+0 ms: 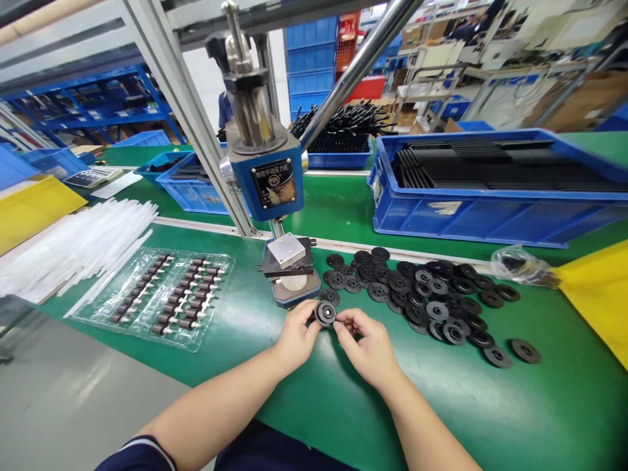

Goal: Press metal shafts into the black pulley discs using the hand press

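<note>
Between my two hands, just in front of the press, is a round black plastic disc (326, 314) with a ringed centre and a pale spot in its middle. My left hand (297, 339) is closed on the disc's left side, thumb below and fingers partly behind it. The thumb and fingertips of my right hand (367, 345) pinch its right edge. Close behind stands a blue hand press (275, 186) with a metal block (286, 250) over its base. A loose pile of similar black discs (397, 282) spreads to the right on the green table.
On the left lies a clear plastic tray (223, 261) with rows of dark cylindrical parts (189, 297), beside white strips (93, 229). Blue bins (471, 219) of black parts stand behind. An aluminium post (189, 118) and the press's steel lever (358, 69) rise above the table.
</note>
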A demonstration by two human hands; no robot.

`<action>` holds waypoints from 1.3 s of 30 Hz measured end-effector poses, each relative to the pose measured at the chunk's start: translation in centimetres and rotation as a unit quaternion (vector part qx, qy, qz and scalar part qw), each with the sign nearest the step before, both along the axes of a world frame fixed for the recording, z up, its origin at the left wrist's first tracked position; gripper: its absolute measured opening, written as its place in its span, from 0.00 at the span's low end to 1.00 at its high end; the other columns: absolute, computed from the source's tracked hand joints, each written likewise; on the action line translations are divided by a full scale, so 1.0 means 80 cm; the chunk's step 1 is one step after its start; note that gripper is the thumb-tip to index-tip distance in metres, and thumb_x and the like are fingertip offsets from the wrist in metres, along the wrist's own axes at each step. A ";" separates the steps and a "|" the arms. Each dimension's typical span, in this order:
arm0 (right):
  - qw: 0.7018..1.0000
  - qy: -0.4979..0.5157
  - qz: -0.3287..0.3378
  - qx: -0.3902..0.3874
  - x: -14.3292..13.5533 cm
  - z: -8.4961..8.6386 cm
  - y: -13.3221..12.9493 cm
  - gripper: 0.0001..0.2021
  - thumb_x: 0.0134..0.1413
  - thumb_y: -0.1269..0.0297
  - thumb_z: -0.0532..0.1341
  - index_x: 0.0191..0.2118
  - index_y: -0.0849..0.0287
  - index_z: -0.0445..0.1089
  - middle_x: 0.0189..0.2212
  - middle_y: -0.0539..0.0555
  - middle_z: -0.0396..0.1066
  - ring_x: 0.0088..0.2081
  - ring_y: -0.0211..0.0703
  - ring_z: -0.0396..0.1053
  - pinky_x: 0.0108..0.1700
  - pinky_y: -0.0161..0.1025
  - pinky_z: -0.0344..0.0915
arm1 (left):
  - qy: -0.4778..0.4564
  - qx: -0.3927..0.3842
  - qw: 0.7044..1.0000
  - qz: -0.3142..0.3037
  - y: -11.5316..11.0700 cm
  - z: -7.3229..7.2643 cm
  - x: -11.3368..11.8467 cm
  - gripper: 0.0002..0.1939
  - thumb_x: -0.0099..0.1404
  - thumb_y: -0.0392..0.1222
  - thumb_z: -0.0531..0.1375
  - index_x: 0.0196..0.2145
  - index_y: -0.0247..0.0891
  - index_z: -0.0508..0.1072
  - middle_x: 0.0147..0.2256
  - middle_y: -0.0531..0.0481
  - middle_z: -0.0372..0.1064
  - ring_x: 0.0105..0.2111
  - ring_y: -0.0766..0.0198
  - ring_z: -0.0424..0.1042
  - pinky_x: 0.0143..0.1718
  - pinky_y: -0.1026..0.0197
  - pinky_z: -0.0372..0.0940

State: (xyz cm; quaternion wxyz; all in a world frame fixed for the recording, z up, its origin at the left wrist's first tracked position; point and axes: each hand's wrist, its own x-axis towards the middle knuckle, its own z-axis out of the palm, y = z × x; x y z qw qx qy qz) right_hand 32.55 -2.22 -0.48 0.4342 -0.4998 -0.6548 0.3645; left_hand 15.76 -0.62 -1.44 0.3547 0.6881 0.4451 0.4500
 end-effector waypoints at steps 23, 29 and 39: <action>0.940 -0.123 -0.317 0.035 0.185 0.089 -0.012 0.28 0.44 0.46 0.67 0.47 0.61 0.69 0.37 0.57 0.74 0.35 0.45 0.71 0.41 0.43 0.68 | 0.064 0.010 0.997 -0.035 -0.002 -0.029 0.010 0.13 0.66 0.45 0.57 0.43 0.37 0.75 0.37 0.45 0.76 0.34 0.61 0.74 0.38 0.58 0.70; 0.721 -0.339 -0.604 -0.008 0.386 0.180 -0.092 0.30 0.43 0.42 0.62 0.47 0.59 0.69 0.41 0.63 0.73 0.37 0.52 0.70 0.39 0.45 0.62 | 0.068 0.007 0.997 -0.042 -0.001 -0.033 0.012 0.13 0.67 0.48 0.56 0.39 0.37 0.75 0.33 0.46 0.75 0.32 0.62 0.72 0.36 0.60 0.67; 0.734 -0.374 -0.567 -0.013 0.437 0.179 -0.147 0.25 0.44 0.45 0.57 0.37 0.64 0.72 0.36 0.69 0.73 0.36 0.61 0.70 0.37 0.52 0.63 | 0.074 0.048 0.996 -0.030 -0.004 -0.029 0.014 0.12 0.66 0.44 0.55 0.37 0.37 0.76 0.31 0.47 0.74 0.31 0.61 0.71 0.34 0.62 0.64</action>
